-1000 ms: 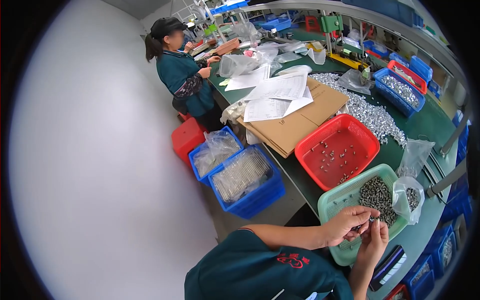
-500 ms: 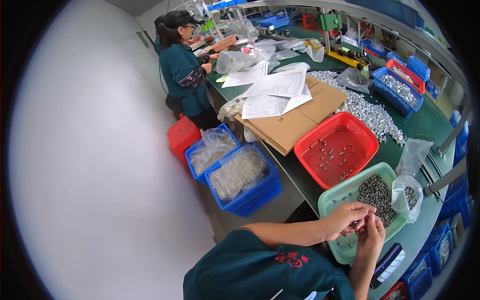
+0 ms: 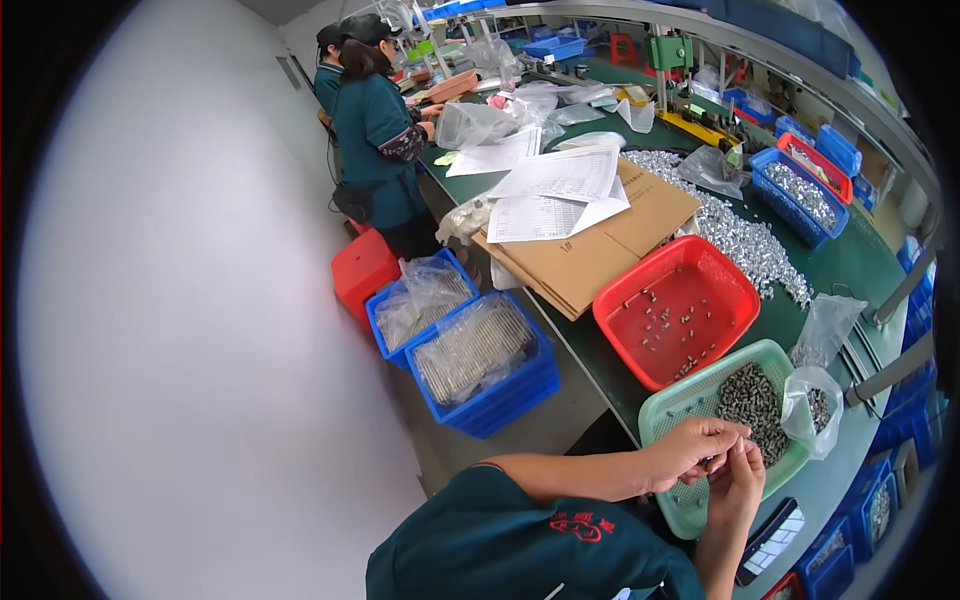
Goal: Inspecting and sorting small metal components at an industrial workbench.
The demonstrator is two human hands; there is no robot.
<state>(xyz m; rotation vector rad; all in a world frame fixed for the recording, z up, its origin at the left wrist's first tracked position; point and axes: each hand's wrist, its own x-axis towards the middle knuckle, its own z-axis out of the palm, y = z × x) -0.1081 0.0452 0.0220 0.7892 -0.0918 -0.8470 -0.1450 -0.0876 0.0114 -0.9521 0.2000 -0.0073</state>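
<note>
My left hand (image 3: pixel 690 449) and my right hand (image 3: pixel 737 482) meet over a pale green basket (image 3: pixel 657 418), fingertips pinched against each other. A few small dark metal parts show in the curled fingers of my left hand. What sits between the fingertips of my right hand is too small to make out. Under and beyond my hands, a heap of small grey metal parts (image 3: pixel 752 403) fills the right side of the basket. A clear plastic bag (image 3: pixel 812 412) with similar parts leans on its right rim.
A red tray (image 3: pixel 655 362) with scattered parts stands beyond the basket. Cardboard (image 3: pixel 590 262) with papers (image 3: pixel 560 190) lies farther back, near a pile of shiny silver pieces (image 3: pixel 745 235). A phone (image 3: pixel 770 540) lies at right. Blue crates (image 3: pixel 487 400) stand left, near a co-worker (image 3: pixel 375 150).
My view has shifted slightly, so the table things sit a little lower. The co-worker has turned the head away, and a second person shows more behind. My hands stay pinched together.
</note>
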